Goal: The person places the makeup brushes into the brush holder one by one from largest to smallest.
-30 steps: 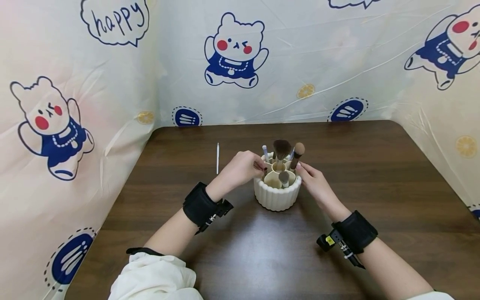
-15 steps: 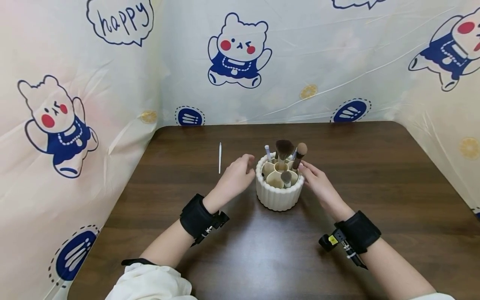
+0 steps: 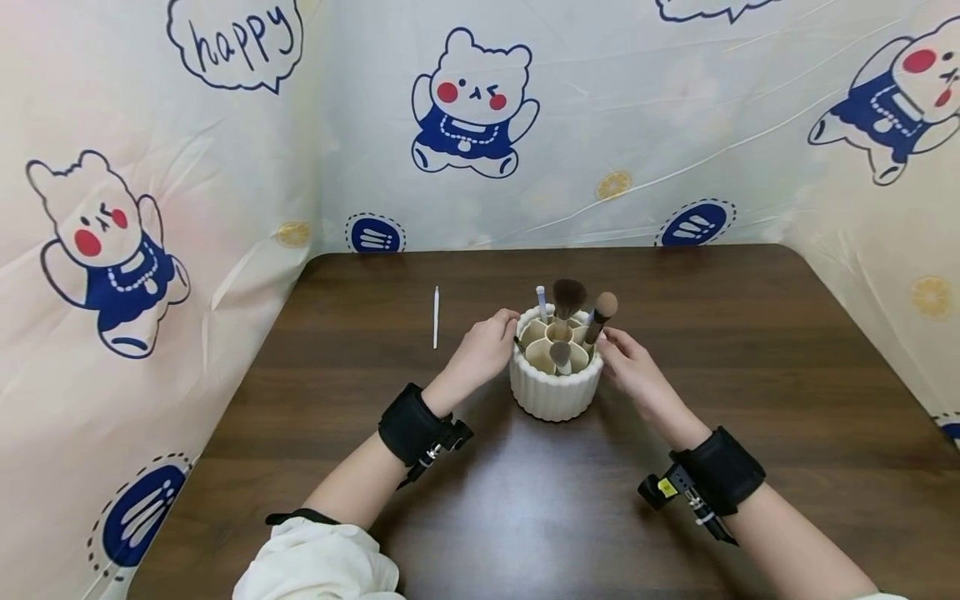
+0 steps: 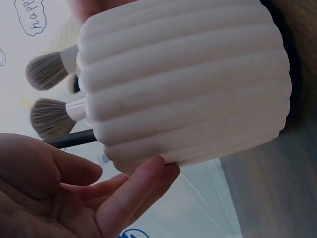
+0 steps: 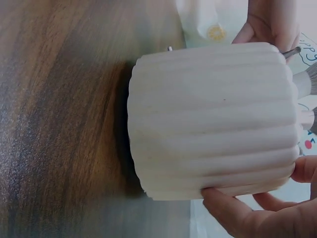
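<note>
A white ribbed makeup brush holder (image 3: pixel 555 396) with cream compartments stands upright on the table between both hands. In it are a large fluffy makeup brush (image 3: pixel 569 297), a rounded brown one (image 3: pixel 604 305), a small brush (image 3: pixel 560 354) and a pale stick-like tool (image 3: pixel 542 302). My left hand (image 3: pixel 483 346) touches the holder's left side with extended fingertips; its thumb is apart from the wall in the left wrist view, near a thin dark handle (image 4: pixel 72 139). My right hand (image 3: pixel 637 367) holds the right side, thumb at the rim and a finger lower on the wall (image 5: pixel 213 119).
A thin white stick (image 3: pixel 436 317) lies on the dark wooden table (image 3: pixel 750 350), left of the holder. Behind and beside the table hangs a pale curtain (image 3: pixel 637 92) printed with bears. Each wrist wears a black strap (image 3: pixel 416 423) with a small camera.
My left hand was at the rim, drew back left, and now touches the holder's side again. Between the last two frames the holder has turned slightly, its near brush shifting left. The right hand stays.
</note>
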`<move>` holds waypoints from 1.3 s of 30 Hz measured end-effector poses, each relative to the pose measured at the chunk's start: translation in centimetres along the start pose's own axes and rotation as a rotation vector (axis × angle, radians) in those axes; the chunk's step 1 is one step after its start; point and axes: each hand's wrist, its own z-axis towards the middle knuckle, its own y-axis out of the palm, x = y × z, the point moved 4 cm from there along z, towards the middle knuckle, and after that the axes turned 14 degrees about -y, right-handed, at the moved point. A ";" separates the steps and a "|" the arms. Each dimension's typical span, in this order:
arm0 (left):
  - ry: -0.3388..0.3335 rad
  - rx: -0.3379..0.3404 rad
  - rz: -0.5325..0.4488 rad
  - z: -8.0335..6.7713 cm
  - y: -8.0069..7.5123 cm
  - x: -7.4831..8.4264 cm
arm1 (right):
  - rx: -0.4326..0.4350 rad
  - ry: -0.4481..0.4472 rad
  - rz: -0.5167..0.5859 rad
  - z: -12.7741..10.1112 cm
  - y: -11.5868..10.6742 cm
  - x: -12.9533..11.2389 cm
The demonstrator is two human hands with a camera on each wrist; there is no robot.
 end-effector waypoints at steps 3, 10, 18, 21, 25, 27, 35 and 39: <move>0.005 0.001 -0.010 0.5 0.0 -0.1 | -0.007 0.010 -0.021 -0.1 0.1 -0.1; -0.045 0.032 -0.043 0.5 0.0 -1.6 | 0.007 0.014 -0.044 0.1 -0.3 0.2; -0.028 -0.066 0.019 -1.0 0.9 -2.8 | -0.013 0.019 0.027 0.2 -0.1 0.5; -0.024 -0.067 0.017 -1.1 0.9 -2.6 | -0.015 0.019 0.039 0.2 0.0 0.4; -0.032 -0.065 0.036 -0.9 0.9 -2.3 | -0.013 0.025 0.058 -0.1 0.1 0.3; -0.028 -0.058 0.050 -0.7 0.9 -2.2 | -0.005 0.027 0.063 -0.1 0.1 0.3; -0.010 -0.047 0.064 0.1 0.8 -2.8 | 0.026 0.027 0.022 0.0 -0.3 0.4; -0.041 -0.077 0.040 -0.7 0.9 -3.0 | -0.002 0.020 0.019 0.1 -0.6 0.7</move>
